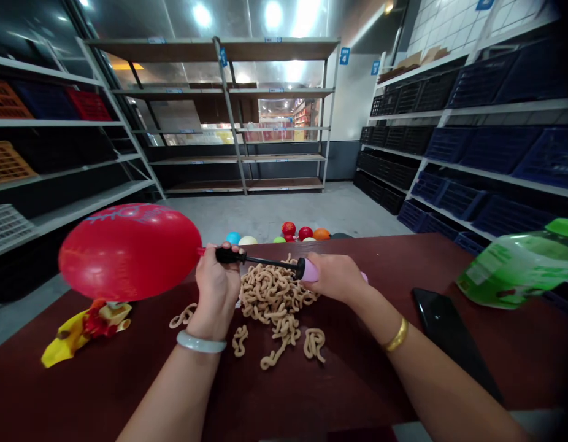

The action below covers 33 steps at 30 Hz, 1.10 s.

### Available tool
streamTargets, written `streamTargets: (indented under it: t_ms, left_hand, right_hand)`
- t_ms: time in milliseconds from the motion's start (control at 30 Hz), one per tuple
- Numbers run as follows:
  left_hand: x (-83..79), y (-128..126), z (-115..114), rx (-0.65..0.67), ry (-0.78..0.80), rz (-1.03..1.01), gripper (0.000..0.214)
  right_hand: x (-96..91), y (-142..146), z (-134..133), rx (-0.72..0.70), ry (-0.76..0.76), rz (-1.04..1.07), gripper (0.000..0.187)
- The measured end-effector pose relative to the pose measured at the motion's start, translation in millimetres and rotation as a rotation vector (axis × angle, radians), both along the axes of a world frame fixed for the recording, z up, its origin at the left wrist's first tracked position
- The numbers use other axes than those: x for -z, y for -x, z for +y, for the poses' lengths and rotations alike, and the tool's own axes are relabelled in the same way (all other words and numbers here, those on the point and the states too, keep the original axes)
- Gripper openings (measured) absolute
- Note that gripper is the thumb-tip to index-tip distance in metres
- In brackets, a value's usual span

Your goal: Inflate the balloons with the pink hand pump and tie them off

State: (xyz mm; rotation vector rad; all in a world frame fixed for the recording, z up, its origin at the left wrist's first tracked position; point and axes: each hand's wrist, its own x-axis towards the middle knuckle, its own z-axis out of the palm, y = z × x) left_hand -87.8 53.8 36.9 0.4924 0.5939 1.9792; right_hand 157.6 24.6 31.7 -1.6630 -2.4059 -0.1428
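A large inflated red balloon (130,252) with blue lettering extends to the left of my left hand (218,279). The fingers of that hand are closed round the balloon's neck and the black end of a balloon pump (270,263). On the pump's lilac part at the other end, my right hand (334,277) is wrapped, with the dark rod showing between the two hands. Beneath the pump lies a heap of tan, curled, rope-like pieces (275,298), and several loose ones are scattered around it. Limp yellow and red balloons (84,331) rest below the inflated one.
The dark red table (357,368) carries a black phone-like slab (449,337) and a green liquid jug (518,267) on the right. Several coloured balls or balloons (305,232) show beyond the far edge. Shelves (238,159) with crates stand around the room.
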Motion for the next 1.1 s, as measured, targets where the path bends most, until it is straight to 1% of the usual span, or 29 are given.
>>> streamTargets:
  t_ms: [133,300,400,500,567,633,700,767,833,900,1033,1100]
  left_hand:
    - [9.3,-19,-5,0.047,-0.03,-0.015,0.016]
    - [24.4,-54,-18,0.125,0.004,-0.05,0.018]
    - [32.1,-73,-27,0.202,0.021,-0.015,0.019]
    - [37.1,-85,-34,0.237,0.023,0.005,0.02]
    - [38.4,-88,-36,0.249,0.021,0.012,0.021]
    - [37.9,-87,-36,0.248,0.025,0.032,0.022]
    - [36.1,-84,-36,0.236,0.037,0.038,0.022]
    - [33.8,-81,-36,0.223,0.058,0.026,0.02]
    - [32.0,-79,-36,0.205,0.071,0.007,0.017]
    - [31.5,-78,-35,0.172,0.078,0.005,0.015]
    - [33.4,-75,-31,0.105,0.129,0.049,0.016]
    - [34.5,-74,-29,0.085,0.161,0.039,0.014]
  right_hand:
    - [2.9,-1,0,-0.007,0.002,-0.026,0.036]
    - [11.6,7,-2,-0.019,0.027,-0.02,0.033]
    - [14.4,13,-5,-0.026,0.037,0.008,0.036]
    - [14.9,17,-8,-0.031,0.03,0.046,0.038]
    - [14.7,17,-9,-0.034,0.024,0.059,0.039]
    - [14.8,17,-9,-0.055,-0.003,0.079,0.045]
    - [15.6,17,-9,-0.108,-0.038,0.098,0.054]
    - [16.9,17,-9,-0.186,-0.065,0.105,0.058]
    - [18.6,18,-10,-0.247,-0.077,0.101,0.057]
    - [19.8,18,-10,-0.276,-0.092,0.106,0.056]
    - [19.6,19,-12,-0.295,-0.111,0.094,0.053]
    - [18.6,19,-13,-0.288,-0.104,0.073,0.051]
